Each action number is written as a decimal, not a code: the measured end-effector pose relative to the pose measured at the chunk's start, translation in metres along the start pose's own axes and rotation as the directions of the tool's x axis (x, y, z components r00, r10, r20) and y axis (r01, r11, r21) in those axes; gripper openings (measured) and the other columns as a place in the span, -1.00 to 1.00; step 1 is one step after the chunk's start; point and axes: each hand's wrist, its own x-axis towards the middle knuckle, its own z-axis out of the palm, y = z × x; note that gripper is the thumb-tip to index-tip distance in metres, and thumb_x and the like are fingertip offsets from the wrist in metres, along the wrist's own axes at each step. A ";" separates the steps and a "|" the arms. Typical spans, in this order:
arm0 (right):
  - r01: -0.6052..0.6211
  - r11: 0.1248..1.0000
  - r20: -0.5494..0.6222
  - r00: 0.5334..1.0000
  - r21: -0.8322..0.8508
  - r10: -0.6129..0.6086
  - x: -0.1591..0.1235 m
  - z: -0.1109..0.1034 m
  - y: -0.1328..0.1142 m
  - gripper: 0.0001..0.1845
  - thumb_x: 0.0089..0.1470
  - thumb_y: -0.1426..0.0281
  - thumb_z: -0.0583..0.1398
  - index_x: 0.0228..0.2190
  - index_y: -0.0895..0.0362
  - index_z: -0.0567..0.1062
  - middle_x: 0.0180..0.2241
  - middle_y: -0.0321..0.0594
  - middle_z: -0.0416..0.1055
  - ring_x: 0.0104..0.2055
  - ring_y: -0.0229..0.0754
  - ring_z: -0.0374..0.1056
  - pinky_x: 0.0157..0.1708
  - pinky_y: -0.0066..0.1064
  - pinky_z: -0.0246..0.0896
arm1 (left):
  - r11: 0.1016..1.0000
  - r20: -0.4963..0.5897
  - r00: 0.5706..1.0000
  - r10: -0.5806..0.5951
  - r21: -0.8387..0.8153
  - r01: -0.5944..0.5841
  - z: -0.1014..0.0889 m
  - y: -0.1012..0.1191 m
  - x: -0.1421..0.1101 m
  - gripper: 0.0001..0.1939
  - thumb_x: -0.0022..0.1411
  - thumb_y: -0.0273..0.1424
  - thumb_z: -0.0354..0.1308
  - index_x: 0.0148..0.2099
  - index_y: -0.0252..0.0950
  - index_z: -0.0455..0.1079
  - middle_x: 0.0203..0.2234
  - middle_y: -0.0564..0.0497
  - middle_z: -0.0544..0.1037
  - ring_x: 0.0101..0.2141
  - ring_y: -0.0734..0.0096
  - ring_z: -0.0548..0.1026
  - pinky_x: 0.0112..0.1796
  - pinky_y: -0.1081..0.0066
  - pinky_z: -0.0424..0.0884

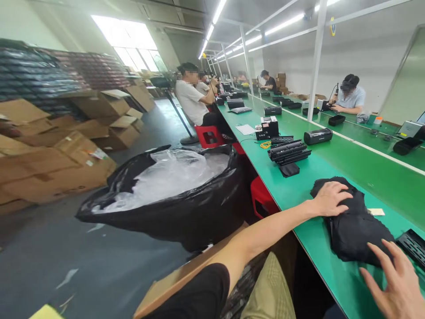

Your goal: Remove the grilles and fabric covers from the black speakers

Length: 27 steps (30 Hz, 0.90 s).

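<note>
A heap of black cloth-like pieces [352, 235] lies on the green table [338, 274] at the right. My left hand [333, 198] rests on the far end of this heap, fingers spread. Close to the heap's near end is my right hand [395, 283], its fingers apart and nothing in them; whether its fingertips touch the black material I cannot tell. A slotted black plastic part [413, 247] sits beyond my right hand, partly cut off by the frame. Next to the heap is a small pale yellow block [376, 212].
Black plastic strips [288, 150] are stacked farther along the table, near a black cylindrical housing [318, 136] and a small black machine [267, 128]. A big black bag [199, 208] of clear plastic stands left, beside red stools [262, 197]. Cardboard boxes [59, 164] and co-workers [194, 97] are beyond.
</note>
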 end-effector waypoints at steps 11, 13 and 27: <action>0.155 0.965 0.138 0.982 -0.212 -0.128 0.009 0.047 -0.012 -0.47 0.36 0.41 0.06 0.29 0.10 0.46 0.38 0.29 0.21 0.49 0.51 0.00 0.17 0.57 0.16 | 0.941 0.430 0.844 0.320 -0.040 -0.336 0.056 0.023 0.079 -0.54 0.50 -0.22 -0.09 0.21 0.14 0.57 0.30 0.09 0.52 0.37 0.02 0.35 0.40 -0.22 0.07; 0.142 0.967 0.159 0.981 -0.211 -0.109 0.012 0.051 -0.015 -0.46 0.35 0.45 0.06 0.28 0.07 0.48 0.40 0.25 0.20 0.54 0.42 -0.11 0.26 0.56 0.04 | 0.933 0.406 0.845 0.349 -0.065 -0.354 0.054 0.015 0.075 -0.52 0.48 -0.27 -0.10 0.23 0.06 0.56 0.30 0.05 0.52 0.37 0.06 0.35 0.41 -0.22 0.02; 0.054 0.998 0.249 0.967 -0.020 -0.047 0.089 0.101 -0.046 -0.41 0.38 0.35 0.03 0.34 0.03 0.49 0.43 0.16 0.19 0.53 0.40 -0.08 0.35 0.53 -0.16 | 0.981 0.358 0.914 0.190 -0.102 -0.164 0.026 -0.055 0.052 -0.68 0.35 -0.39 0.07 -0.15 -0.05 0.68 -0.14 -0.02 0.67 0.17 0.23 0.52 0.22 0.05 0.32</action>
